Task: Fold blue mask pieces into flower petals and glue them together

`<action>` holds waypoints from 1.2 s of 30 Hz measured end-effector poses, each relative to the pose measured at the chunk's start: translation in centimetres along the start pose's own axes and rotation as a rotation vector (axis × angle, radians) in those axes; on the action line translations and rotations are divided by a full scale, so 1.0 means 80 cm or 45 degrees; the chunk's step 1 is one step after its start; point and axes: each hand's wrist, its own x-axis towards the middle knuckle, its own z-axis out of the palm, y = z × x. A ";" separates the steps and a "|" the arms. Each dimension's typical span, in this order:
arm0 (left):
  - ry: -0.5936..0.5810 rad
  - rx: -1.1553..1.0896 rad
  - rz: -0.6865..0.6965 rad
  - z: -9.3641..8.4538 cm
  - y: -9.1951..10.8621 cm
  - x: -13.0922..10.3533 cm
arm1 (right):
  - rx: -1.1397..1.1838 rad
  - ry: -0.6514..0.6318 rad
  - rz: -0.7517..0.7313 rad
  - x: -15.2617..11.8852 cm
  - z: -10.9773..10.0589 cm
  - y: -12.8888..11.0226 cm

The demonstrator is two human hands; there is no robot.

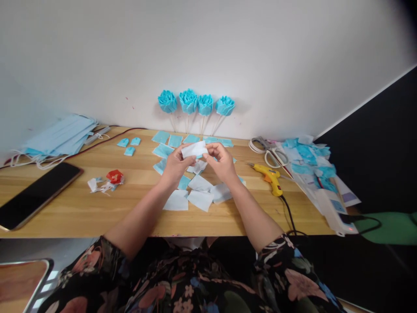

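Left hand [175, 165], right hand [222, 161]: fingers pinched on one white piece [193, 149] above table [94, 213] (glue gun [275, 184] off right).

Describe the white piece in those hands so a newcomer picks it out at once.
Start at the wooden table against the white wall, where four blue flowers lean. Below them in view, the left hand and right hand hold one white piece between them. Unlike the white and blue pieces lying on the table, it alone is held up.

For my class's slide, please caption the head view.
Left hand and right hand hold a small white sheet above a wooden tabletop, before four blue rose-like flowers.
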 end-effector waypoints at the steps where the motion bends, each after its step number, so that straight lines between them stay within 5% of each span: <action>1: 0.003 0.012 0.003 0.000 0.001 0.000 | 0.058 -0.036 0.036 0.001 0.000 0.001; 10: -0.019 0.168 0.089 0.000 0.004 -0.002 | 0.228 -0.301 0.195 0.001 -0.005 0.005; 19: -0.010 -0.229 0.033 -0.003 0.005 0.001 | 0.199 -0.160 0.116 -0.003 0.001 -0.001; 23: -0.093 -0.164 -0.126 -0.001 -0.005 0.000 | 0.238 -0.127 0.108 -0.003 0.004 0.002; 29: 0.049 -0.112 -0.183 -0.002 -0.013 0.001 | 0.265 -0.199 0.145 -0.005 0.005 -0.002; 36: 0.048 -0.141 -0.228 -0.002 -0.007 0.001 | 0.308 -0.200 0.166 -0.003 0.003 -0.005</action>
